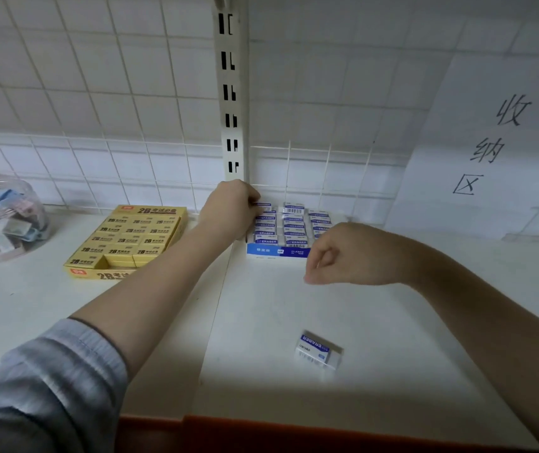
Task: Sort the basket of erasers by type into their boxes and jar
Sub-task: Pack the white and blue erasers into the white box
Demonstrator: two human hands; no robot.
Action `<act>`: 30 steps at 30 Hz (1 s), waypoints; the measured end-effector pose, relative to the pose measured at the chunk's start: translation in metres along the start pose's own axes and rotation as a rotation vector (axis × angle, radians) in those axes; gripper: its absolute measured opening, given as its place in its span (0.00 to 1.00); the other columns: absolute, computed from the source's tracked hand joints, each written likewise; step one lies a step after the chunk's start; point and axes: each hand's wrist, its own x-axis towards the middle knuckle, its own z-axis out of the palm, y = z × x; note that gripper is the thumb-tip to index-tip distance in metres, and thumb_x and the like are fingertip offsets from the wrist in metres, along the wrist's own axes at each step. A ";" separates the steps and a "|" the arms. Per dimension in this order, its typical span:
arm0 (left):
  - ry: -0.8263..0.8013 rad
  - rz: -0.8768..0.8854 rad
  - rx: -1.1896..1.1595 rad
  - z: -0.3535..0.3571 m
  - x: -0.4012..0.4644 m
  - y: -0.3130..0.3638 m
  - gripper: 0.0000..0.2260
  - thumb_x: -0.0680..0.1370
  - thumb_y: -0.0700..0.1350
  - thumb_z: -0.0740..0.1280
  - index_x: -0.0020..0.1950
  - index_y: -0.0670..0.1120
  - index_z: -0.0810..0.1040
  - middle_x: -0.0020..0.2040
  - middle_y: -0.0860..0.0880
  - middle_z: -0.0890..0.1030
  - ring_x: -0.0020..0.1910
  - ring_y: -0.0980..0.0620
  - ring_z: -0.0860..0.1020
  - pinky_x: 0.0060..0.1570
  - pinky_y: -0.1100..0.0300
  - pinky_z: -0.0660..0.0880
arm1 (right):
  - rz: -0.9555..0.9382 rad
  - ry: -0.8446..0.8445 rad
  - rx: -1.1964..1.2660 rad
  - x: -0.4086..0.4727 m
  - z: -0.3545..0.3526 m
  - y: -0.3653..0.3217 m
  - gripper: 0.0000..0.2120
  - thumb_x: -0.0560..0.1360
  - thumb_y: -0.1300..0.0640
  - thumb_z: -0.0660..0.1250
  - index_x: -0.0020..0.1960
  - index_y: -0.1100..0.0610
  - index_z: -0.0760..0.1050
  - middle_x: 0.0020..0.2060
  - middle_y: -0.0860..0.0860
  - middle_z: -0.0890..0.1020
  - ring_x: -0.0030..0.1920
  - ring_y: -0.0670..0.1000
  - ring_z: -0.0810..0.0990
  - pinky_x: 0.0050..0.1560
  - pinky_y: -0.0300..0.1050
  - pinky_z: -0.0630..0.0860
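Note:
A blue and white eraser box [278,251] stands at the back of the shelf, filled with rows of blue-labelled erasers. My left hand [232,207] rests on the box's back left corner, fingers on an eraser there; whether it grips it is unclear. My right hand [336,256] hovers in front of the box's right side, fingers curled with nothing visible in them. One loose blue-labelled eraser [318,349] lies on the shelf nearer to me. A yellow 2B eraser box [130,240] sits to the left, nearly full. A clear jar [3,217] of mixed coloured erasers stands far left.
A white wire grid [98,109] and a slotted upright post [230,93] back the shelf. A paper sign [490,142] with handwritten characters hangs at the right. The shelf's orange front edge [261,433] runs along the bottom. No basket is in view.

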 end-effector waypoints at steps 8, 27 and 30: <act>-0.048 0.015 0.164 -0.002 -0.010 0.003 0.13 0.79 0.40 0.56 0.57 0.47 0.79 0.53 0.46 0.80 0.50 0.44 0.77 0.46 0.52 0.77 | 0.048 -0.143 -0.124 -0.037 0.024 -0.025 0.20 0.66 0.39 0.73 0.49 0.49 0.73 0.41 0.43 0.77 0.41 0.44 0.75 0.38 0.40 0.69; -0.222 0.349 0.184 0.003 -0.073 0.004 0.19 0.82 0.47 0.56 0.73 0.53 0.64 0.74 0.55 0.62 0.73 0.54 0.61 0.67 0.62 0.60 | 0.205 0.441 0.479 0.010 -0.019 0.039 0.03 0.73 0.57 0.70 0.45 0.55 0.78 0.39 0.54 0.83 0.36 0.46 0.79 0.34 0.36 0.73; -0.226 0.338 0.171 0.003 -0.076 0.004 0.18 0.82 0.48 0.56 0.73 0.53 0.65 0.74 0.55 0.62 0.73 0.55 0.61 0.67 0.62 0.60 | 0.204 0.552 0.604 0.026 -0.018 0.050 0.05 0.71 0.60 0.72 0.44 0.58 0.77 0.40 0.54 0.82 0.36 0.48 0.78 0.38 0.39 0.76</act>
